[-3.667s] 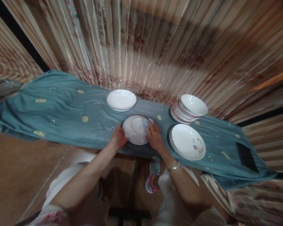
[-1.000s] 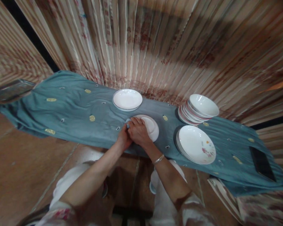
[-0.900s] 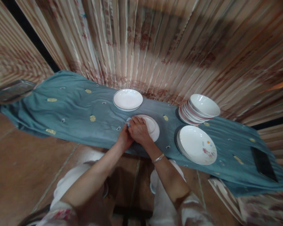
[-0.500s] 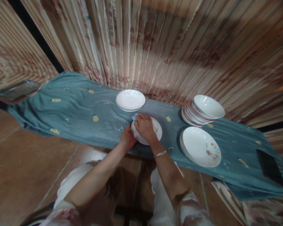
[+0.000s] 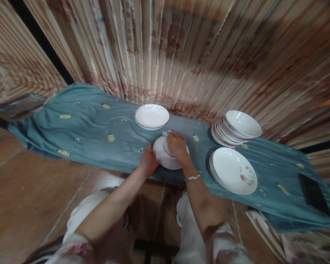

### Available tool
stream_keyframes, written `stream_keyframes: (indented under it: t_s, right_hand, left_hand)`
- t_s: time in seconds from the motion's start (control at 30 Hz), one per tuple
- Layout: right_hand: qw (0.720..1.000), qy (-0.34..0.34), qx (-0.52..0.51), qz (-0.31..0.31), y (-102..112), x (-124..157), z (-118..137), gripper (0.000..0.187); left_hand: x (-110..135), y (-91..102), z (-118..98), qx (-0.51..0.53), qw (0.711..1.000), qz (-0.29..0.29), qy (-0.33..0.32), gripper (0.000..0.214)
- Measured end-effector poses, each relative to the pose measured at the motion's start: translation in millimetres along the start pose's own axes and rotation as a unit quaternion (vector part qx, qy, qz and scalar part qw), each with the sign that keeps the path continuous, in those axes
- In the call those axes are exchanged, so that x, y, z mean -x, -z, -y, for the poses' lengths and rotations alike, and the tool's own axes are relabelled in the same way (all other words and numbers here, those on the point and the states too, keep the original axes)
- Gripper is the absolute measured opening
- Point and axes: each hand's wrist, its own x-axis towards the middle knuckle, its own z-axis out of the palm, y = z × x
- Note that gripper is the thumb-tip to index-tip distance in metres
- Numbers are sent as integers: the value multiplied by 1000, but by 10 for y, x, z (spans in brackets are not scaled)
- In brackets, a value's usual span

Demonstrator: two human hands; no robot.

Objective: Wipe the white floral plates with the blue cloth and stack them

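A white plate [image 5: 164, 157] lies upside down on the teal cloth [image 5: 93, 128] in front of me. My left hand [image 5: 149, 163] grips its near left rim, fingers curled on the edge. My right hand [image 5: 177, 144] presses a small pale blue cloth [image 5: 165, 133] onto the plate's back near the far rim, fingers closed over it. A silver bangle [image 5: 193, 178] sits on my right wrist.
A white plate [image 5: 151, 116] rests just beyond the one I hold. At right stand a stack of flowered plates [image 5: 233, 171] and a tilted stack of bowls [image 5: 238, 127]. A dark flat object [image 5: 313, 189] lies at the far right. Striped curtains [image 5: 181, 55] hang behind.
My right hand with the small cloth has moved from the plate's left rim across to the far middle. The left hand keeps its grip on the near rim.
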Motion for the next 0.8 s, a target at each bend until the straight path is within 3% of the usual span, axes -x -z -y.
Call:
stream_keyframes:
  t_s: [0.3,0.8]
  right_hand:
    - [999,-18,24,19,75,105,-233,37]
    - [996,-51,50,49,160,404,-348,40]
  left_hand:
    - [10,-27,-17,-36,999,-16,4,53]
    - [-27,34,-25,-68,997,-14,-18,50]
